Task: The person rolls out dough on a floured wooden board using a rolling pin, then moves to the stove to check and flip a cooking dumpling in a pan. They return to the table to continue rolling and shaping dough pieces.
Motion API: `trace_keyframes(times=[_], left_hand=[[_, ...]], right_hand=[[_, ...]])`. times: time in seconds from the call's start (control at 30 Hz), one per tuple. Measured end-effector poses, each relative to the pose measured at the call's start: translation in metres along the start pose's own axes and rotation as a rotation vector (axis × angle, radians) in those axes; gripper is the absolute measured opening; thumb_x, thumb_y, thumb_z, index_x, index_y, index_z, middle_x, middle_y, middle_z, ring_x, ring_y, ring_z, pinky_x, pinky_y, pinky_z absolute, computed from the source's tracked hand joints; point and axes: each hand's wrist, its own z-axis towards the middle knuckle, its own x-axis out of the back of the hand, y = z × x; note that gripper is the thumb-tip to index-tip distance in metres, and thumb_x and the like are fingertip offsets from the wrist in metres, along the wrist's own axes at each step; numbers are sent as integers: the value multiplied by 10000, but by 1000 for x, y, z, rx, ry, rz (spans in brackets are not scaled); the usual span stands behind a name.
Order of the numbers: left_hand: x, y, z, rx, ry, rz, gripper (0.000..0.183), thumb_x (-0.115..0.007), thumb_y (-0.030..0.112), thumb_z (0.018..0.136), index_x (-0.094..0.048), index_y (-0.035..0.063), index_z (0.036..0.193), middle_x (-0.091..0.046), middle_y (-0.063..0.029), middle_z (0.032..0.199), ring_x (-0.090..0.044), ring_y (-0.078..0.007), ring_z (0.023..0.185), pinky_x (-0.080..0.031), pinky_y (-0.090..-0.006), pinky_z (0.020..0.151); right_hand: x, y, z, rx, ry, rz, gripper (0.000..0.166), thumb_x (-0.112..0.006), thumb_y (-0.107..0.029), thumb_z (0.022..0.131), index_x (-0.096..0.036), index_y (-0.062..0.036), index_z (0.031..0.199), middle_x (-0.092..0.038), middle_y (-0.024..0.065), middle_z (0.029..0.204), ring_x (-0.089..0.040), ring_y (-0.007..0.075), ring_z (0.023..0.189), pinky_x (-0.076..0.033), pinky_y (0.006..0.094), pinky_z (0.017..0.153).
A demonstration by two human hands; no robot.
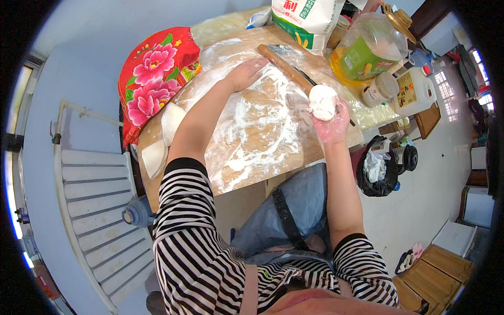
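A ball of white dough (323,103) rests in my right hand (331,124), held up near the right side of the floured wooden board (252,106). My left hand (247,74) lies flat on the board's far part, palm down, its fingers by the end of a wooden rolling pin (285,69). The pin runs slantwise from there towards the dough. A dark, thin tool (305,75), perhaps a knife, lies behind the pin and is partly hidden. White flour is smeared over the board. Folded sheets of pale dough (154,157) lie at the board's left edge, beside my left forearm.
A red floral cloth (153,78) covers something at the back left. At the back right stand a flour sack (305,23), a large oil jug (364,51), a lidded jar (380,89) and a white plastic jug (413,90). A lined trash bin (376,167) stands below on the right.
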Motion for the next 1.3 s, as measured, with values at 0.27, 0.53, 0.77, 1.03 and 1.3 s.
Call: trace_keyframes(times=[0.27, 0.53, 0.77, 1.03, 1.3], left_hand=[[-19, 71, -10, -94, -103, -300, 372, -440, 200, 949, -550, 99, 1290, -488, -100, 1389, -445, -280, 1288, -326, -361, 1092], [2, 138, -146, 122, 196, -379, 392, -460, 193, 940, -516, 40, 1297, -467, -155, 1388, -421, -319, 1296, -325, -394, 1088], [-7, 213, -246, 780, 99, 252, 888, -578, 436, 867, -159, -102, 1437, -181, -278, 1507, -166, -375, 1417, -130, -433, 1162], [-48, 212, -133, 766, 157, 324, 910, -492, 539, 890, -183, -138, 1415, -185, -292, 1500, -161, -369, 1421, -127, -419, 1166], [-34, 242, -33, 419, 61, 24, 688, -572, 335, 855, -377, -109, 1343, -300, -272, 1458, -264, -370, 1378, -188, -437, 1151]], right_hand=[[5, 3, 5, -3, -82, -8, 434, -505, -326, 866, -547, -72, 1216, -617, 81, 1146, -586, 241, 995, -475, 397, 766], [12, 6, 2, -54, -43, -86, 401, -527, -359, 854, -566, -111, 1166, -630, 56, 1124, -589, 229, 997, -460, 387, 782], [1, 10, -1, -25, 23, -61, 394, -509, -357, 860, -569, -114, 1165, -631, 50, 1112, -590, 227, 1014, -456, 396, 791], [-13, 19, -2, -19, -46, 0, 411, -498, -335, 865, -582, -92, 1185, -638, 60, 1123, -602, 232, 1009, -471, 404, 789], [9, 5, 4, 63, -17, 2, 382, -521, -352, 855, -577, -109, 1144, -638, 61, 1091, -604, 243, 987, -487, 423, 763]])
